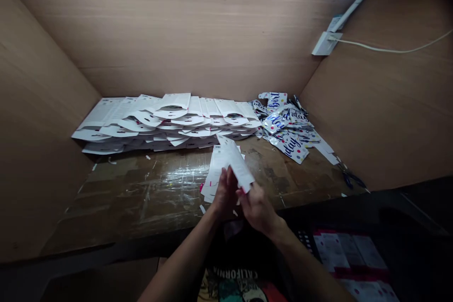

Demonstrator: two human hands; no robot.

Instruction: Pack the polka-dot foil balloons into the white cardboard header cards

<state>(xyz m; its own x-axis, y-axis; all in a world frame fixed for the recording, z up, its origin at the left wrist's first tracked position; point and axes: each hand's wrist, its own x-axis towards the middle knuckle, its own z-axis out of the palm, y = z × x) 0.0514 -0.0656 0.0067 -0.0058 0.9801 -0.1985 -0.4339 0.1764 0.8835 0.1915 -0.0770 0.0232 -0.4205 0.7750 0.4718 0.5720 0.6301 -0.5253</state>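
A white printed paper packet (235,160) is held slanted above the bench, its lower end in my right hand (260,208), thumb and fingers closed round it. My left hand (221,192) is beside the packet's left edge, thumb up and apart from the fingers, which reach against or just behind the packet; whether they touch it is unclear. Beneath lie more white printed packets (213,170), partly covered by the held one and by my left hand. A small pink bit (201,188) shows at their left side.
Overlapping white packets (170,122) with hang holes line the back wall. Right of them is a heap of dotted "birthday" pieces (286,127). Blue-handled pliers (350,179) lie near the right wall. Pink-edged printed packs (350,255) sit below the bench (170,184), which has board walls.
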